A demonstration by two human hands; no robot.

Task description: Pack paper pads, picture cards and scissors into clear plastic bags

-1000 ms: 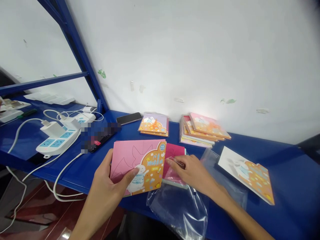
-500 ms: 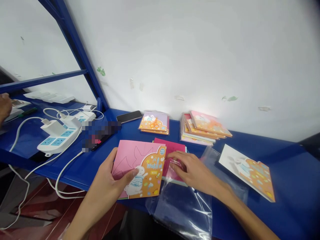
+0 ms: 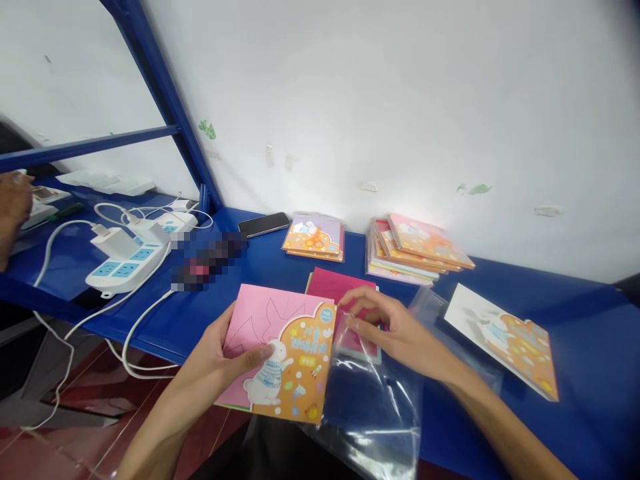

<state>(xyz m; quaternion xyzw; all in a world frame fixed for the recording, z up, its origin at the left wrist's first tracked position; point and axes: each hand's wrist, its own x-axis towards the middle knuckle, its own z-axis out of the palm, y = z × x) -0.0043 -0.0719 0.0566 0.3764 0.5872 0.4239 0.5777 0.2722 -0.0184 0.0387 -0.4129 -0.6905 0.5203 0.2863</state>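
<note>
My left hand (image 3: 225, 360) grips a square pink and orange booklet (image 3: 305, 373) with a white rabbit on its front, thumb across the cover. By the booklet's right edge, my right hand (image 3: 380, 327) pinches the mouth of a clear plastic bag (image 3: 370, 413), which hangs down past the table edge. Behind the hands lies a stack of magenta paper (image 3: 335, 283), partly covered by the booklet and my right fingers. Another rabbit booklet (image 3: 505, 340), white and orange, rests to the right, with more clear plastic (image 3: 430, 307) beside it.
Two stacks of wrapped booklets, a small one (image 3: 315, 237) and a taller one (image 3: 425, 247), stand near the wall. A phone (image 3: 264, 225) lies left of them. A power strip (image 3: 125, 267) with white cables sits farther left. Another person's hand (image 3: 14, 207) shows at the left edge.
The booklet in my left hand has come down slightly toward me, against the bag's mouth. My right hand keeps its pinch on the bag. The view has shifted a little.
</note>
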